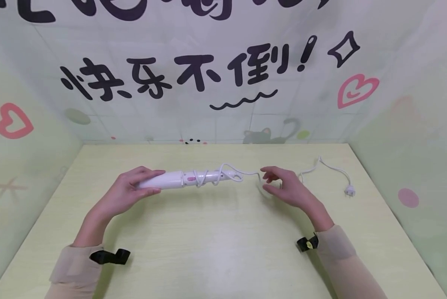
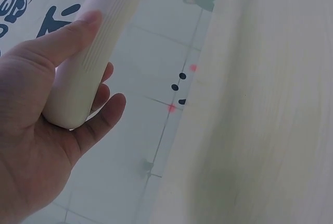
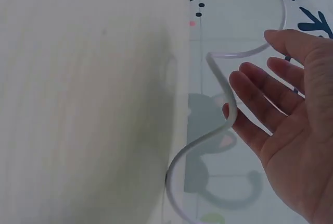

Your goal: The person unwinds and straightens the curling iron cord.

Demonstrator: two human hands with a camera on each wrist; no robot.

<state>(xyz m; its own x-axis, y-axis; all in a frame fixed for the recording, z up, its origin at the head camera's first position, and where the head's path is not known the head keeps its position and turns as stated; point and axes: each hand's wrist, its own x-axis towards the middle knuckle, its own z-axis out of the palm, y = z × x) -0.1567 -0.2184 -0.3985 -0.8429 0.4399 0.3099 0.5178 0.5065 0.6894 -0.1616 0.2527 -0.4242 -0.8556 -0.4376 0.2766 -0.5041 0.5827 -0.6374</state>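
My left hand [image 1: 128,189] grips the wide, rounded end of a white hair-styling iron [image 1: 167,180], thumb along one side and fingers on the other. In the left wrist view the ribbed side of the iron [image 2: 99,41] shows beside the thumb. Its slimmer handle carries a pink switch [image 1: 191,178] and points right, with the white power cord [image 1: 216,176] wound loosely round it. My right hand [image 1: 288,189] is beyond the handle's end, fingers loosely bent and apart. In the right wrist view the cord [image 3: 226,91] runs past its fingertips.
The cord's far end lies on the pale wooden table [image 1: 216,249] at the right, ending in a plug [image 1: 349,190]. A printed backdrop [image 1: 208,120] with lettering stands behind the table, and side panels [image 1: 406,145] flank it.
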